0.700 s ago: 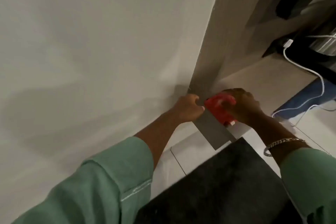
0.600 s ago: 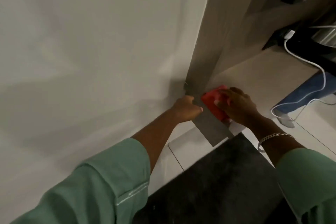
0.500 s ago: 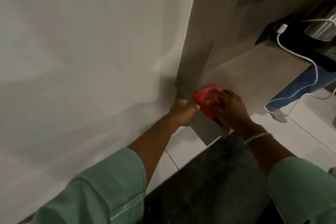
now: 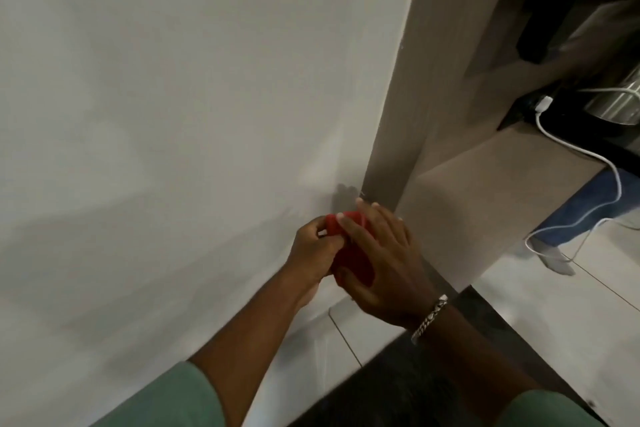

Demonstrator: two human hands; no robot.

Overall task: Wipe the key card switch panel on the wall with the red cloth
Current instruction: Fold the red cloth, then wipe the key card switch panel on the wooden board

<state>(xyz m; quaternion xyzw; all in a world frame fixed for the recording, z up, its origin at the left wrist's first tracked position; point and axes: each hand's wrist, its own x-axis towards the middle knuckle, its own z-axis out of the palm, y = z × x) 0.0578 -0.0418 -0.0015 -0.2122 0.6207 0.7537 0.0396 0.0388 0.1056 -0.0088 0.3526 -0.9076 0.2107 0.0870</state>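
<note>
A folded red cloth (image 4: 349, 253) is held between both hands in front of the white wall (image 4: 173, 114), just left of a grey wooden panel. My left hand (image 4: 311, 250) pinches the cloth's upper left edge. My right hand (image 4: 381, 263), with a metal bracelet at the wrist, lies over the cloth with its fingers spread and its thumb underneath. No key card switch panel is in view.
A grey wooden cabinet side (image 4: 401, 107) and shelf (image 4: 485, 191) stand on the right. A white charging cable (image 4: 588, 156) hangs from the shelf. A dark mat (image 4: 398, 385) lies on the tiled floor below. A person's jeans leg (image 4: 581, 215) is at the right.
Both hands have come away from the grey panel's edge toward the wall. My left hand, which rested on the panel edge, now grips the cloth together with my right hand.
</note>
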